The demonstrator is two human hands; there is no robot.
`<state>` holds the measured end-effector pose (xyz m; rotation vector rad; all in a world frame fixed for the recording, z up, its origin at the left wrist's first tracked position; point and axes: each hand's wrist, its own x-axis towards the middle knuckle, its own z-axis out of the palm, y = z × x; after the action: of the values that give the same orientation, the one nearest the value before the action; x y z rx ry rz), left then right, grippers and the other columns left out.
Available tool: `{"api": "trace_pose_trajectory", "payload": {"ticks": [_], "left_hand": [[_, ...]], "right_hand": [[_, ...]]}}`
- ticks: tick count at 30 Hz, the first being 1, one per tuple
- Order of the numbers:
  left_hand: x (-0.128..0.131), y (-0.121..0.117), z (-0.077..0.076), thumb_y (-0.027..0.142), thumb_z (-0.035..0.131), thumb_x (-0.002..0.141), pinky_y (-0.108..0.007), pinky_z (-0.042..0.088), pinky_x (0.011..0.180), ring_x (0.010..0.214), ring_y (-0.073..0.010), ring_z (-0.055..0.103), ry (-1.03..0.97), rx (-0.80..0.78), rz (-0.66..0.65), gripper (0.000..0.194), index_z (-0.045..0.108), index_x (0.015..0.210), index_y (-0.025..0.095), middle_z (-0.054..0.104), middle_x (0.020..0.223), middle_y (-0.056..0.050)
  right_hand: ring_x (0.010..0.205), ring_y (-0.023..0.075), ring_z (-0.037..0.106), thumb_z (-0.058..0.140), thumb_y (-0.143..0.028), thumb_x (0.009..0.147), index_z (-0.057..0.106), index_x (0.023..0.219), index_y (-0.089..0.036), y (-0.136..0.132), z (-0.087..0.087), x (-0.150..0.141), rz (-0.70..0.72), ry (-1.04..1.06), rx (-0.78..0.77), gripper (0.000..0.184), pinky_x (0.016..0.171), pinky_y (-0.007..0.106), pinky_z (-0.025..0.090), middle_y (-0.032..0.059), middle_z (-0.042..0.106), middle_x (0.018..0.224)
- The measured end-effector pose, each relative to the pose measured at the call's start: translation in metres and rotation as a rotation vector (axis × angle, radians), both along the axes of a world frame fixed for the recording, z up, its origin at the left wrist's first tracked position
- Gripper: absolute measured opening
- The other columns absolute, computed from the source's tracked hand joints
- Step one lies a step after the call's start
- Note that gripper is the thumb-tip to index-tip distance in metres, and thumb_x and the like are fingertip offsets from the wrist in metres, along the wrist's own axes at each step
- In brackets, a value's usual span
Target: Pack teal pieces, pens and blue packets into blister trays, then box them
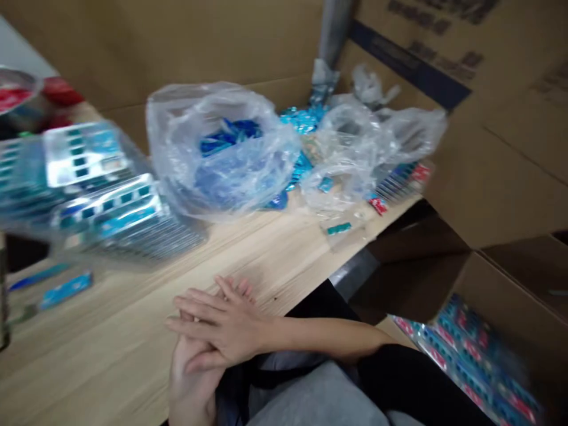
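My right hand (231,331) lies across my left hand, its fingers stretched out and spread, holding nothing. Beneath it, my left hand (189,361) is partly covered; its fingertips stick out beyond the right hand and look extended, with nothing seen in them. Both hands are at the front edge of the wooden table (248,248). Left of them lie a light blue packet (66,290) and a darker blue, pen-like strip (39,276). Behind those is a clear tray of blister packs (119,219), blurred.
A clear plastic bag with blue pieces (226,165) stands at the back, beside shiny blue wrappers (304,121) and more clear bags (355,136). A small green strip (339,228) lies near the table edge. Lower right, a cardboard box (510,284) holds packaged goods (470,355).
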<state>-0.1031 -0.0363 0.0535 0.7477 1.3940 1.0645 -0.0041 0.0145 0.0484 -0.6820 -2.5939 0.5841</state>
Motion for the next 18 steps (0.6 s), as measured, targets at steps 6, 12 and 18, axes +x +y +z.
{"api": "trace_pose_trajectory", "payload": {"ticks": [6, 12, 18], "left_hand": [[-0.008, 0.023, 0.028, 0.079, 0.028, 0.079, -0.057, 0.034, 0.114, 0.129, -0.0315, 0.051, -0.254, 0.257, -0.081, 0.056, 0.071, 0.101, 0.05, 0.069, 0.12, 0.006], [0.099, 0.055, 0.027, 0.071, 0.062, 0.07, -0.049, 0.029, 0.117, 0.13, -0.0297, 0.05, -0.325, -0.034, -0.394, 0.049, 0.074, 0.1, 0.035, 0.066, 0.126, -0.003], [0.192, 0.072, 0.005, 0.064, 0.061, 0.076, -0.046, 0.028, 0.117, 0.134, -0.0294, 0.046, -0.009, 0.046, -0.473, 0.055, 0.064, 0.118, 0.027, 0.056, 0.137, -0.01]], "right_hand": [[0.144, 0.0322, 0.029, 0.059, -0.041, 0.088, 0.047, 0.137, -0.011, -0.003, -0.042, 0.12, -0.689, -0.052, -0.04, 0.059, 0.112, 0.061, 0.028, 0.0266, 0.037, 0.149], [0.144, 0.0281, 0.03, 0.048, -0.044, 0.092, 0.021, 0.152, -0.02, -0.041, -0.04, 0.167, -0.809, 0.267, 0.079, 0.069, 0.111, 0.055, 0.037, 0.0195, 0.035, 0.153], [0.137, 0.033, 0.042, 0.048, -0.037, 0.093, 0.043, 0.141, -0.026, -0.027, -0.064, 0.244, -1.106, 0.3, 0.094, 0.049, 0.108, 0.067, 0.034, 0.0169, 0.047, 0.145]]}}
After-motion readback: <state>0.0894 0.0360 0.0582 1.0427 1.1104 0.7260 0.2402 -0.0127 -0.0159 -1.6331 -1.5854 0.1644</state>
